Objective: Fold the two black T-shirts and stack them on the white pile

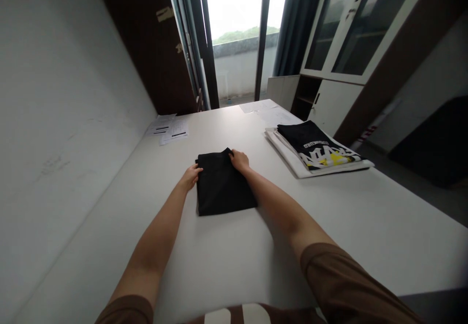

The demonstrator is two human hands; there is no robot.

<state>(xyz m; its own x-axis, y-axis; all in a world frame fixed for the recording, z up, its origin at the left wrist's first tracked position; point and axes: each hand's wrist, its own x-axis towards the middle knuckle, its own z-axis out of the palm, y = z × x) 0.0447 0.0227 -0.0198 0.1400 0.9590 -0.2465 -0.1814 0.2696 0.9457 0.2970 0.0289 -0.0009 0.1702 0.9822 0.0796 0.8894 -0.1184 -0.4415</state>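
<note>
Gripping the folded black shirt [223, 182] (far corners): left hand [190, 177]; right hand [239, 160].

Head view. A folded black garment [224, 183] lies flat near the middle of the white desk [365, 217]. The left hand [190, 177] rests at the garment's left edge near its far corner; the right hand [239, 160] lies on its far right corner, fingers [232, 154] curled over the cloth. Toward the desk's right edge, a stack of folded shirts [316, 152], black printed over white. At the far left corner, printed papers [168, 129]; at the far edge, further sheets [268, 111].
</note>
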